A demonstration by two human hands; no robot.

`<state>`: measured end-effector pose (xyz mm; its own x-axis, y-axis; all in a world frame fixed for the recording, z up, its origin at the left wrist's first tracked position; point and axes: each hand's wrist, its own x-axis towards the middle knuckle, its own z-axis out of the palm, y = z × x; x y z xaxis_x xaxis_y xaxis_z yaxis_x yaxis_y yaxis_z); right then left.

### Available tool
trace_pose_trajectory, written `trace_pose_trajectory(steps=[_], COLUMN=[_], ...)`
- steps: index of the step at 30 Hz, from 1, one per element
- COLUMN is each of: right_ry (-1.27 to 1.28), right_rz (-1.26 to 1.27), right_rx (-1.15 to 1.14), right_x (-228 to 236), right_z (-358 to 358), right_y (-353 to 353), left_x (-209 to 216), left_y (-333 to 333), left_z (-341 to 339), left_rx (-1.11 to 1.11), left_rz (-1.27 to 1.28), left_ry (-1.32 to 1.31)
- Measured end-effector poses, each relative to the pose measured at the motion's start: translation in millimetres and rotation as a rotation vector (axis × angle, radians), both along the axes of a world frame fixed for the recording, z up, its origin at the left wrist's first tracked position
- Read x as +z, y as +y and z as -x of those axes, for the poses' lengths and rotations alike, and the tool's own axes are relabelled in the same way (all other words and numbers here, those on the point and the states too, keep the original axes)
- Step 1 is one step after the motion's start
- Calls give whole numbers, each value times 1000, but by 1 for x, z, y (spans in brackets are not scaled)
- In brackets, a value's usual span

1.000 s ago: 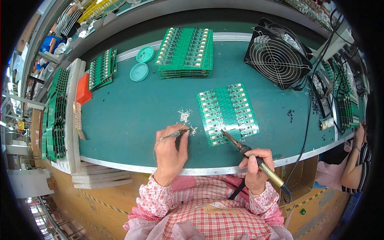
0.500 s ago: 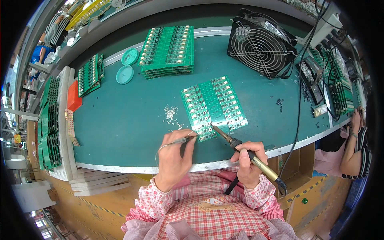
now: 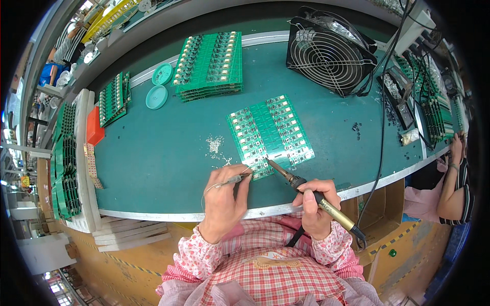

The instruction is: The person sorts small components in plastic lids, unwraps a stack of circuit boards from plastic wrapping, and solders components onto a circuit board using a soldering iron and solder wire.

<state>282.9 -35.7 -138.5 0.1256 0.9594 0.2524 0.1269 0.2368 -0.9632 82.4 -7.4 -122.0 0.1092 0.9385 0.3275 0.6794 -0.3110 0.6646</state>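
Note:
A green panel of circuit boards (image 3: 270, 130), with rows of small parts, lies flat on the bench in front of me. My right hand (image 3: 317, 206) is closed round the handle of a soldering iron (image 3: 296, 180), whose tip meets the lower part of the panel or hovers just over it. At the panel's lower left corner, my left hand (image 3: 224, 199) pinches a thin solder wire running through a short grey sleeve (image 3: 232, 180). The wire's end points toward the panel near the iron's tip. A dark slim thing between the left fingers is too hidden to name.
Tiny pale parts (image 3: 215, 147) lie heaped left of the panel. Behind stand a panel stack (image 3: 209, 64), two round teal dishes (image 3: 156, 97) and a black fan (image 3: 329, 58). A red box (image 3: 95, 125) sits left. The iron's cable rises at right; another person's arm (image 3: 449, 188) shows there.
The whole view has shifted slightly, with the panel a little further left in it. Both hands keep nearly the same pose and grip.

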Motion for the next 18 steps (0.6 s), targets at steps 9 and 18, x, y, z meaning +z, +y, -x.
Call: trace_pose_trajectory(steps=[9, 18], right_ry=[-7, -4], right_rz=[3, -34], right_rx=[12, 25], right_x=[1, 0], right_z=[0, -1], right_y=[0, 0], left_x=[-1, 0], left_y=[0, 1], left_z=[0, -1], left_rx=[-10, -22], left_rz=[-33, -33], left_ry=[12, 41])
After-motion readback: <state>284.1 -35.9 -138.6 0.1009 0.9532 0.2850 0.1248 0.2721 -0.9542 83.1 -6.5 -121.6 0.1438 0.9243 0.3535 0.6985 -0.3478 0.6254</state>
